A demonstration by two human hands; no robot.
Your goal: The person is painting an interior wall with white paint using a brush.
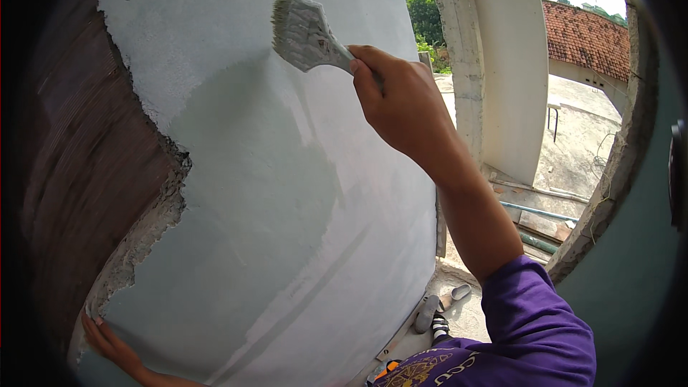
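Note:
My right hand (pixel 401 104) is closed around the handle of a wide paintbrush (pixel 308 37), raised high in front of the wall. Grey, plaster-like residue coats the brush head, and its bristles point left. A pale grey plastered wall (pixel 387 193) curves across the view, with a darker, damp-looking patch (pixel 244 193) below the brush. Whether the bristles touch the wall I cannot tell. At the lower left, my left hand (pixel 111 347) rests with fingers extended against the plaster's rough, broken edge (pixel 168 193). Nothing shows in that hand.
Brown, streaked bare surface (pixel 86 122) lies left of the broken edge. On the right, a concrete post (pixel 459 43) borders an opening onto a sunlit yard with a tiled roof (pixel 588 39). Grey slippers (pixel 428 313) and pipes (pixel 534 238) lie on the floor below.

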